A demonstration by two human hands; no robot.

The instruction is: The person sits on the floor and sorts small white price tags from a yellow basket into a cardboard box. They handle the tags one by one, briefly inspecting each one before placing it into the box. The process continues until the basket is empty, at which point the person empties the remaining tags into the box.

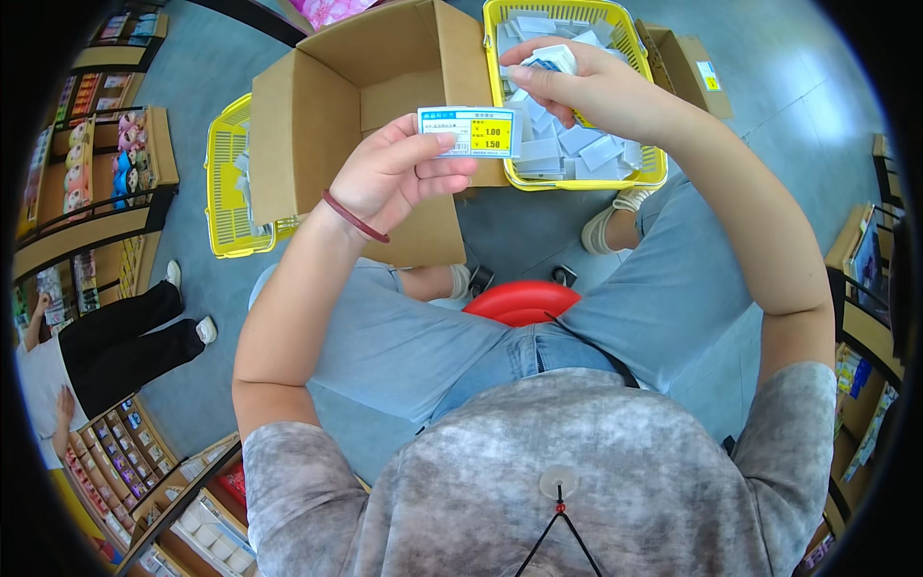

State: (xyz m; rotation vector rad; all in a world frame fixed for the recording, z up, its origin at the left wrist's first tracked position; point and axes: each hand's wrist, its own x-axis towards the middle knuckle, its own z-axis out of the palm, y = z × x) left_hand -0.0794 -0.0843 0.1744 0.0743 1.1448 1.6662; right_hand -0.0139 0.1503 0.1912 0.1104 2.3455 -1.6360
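My left hand [404,162] holds a shelf price tag [469,133] in a clear plastic sleeve, pinched between thumb and fingers, its printed white, blue and yellow face turned up. Over the right-hand yellow basket, my right hand [570,79] grips a stack of price tags [551,59], seen mostly by their edges; part of the stack is hidden by the fingers. Many loose plastic tag holders [598,151] lie in that yellow plastic basket [588,185] below it. An open cardboard box [274,144] stands behind and to the left of my left hand.
A second yellow basket [227,180] with more tags stands left of the box. Another cardboard box [692,76] is beyond the right basket. A red round seat [523,301] shows between my legs. Stocked shelves line both sides, and a person [130,346] stands at the left.
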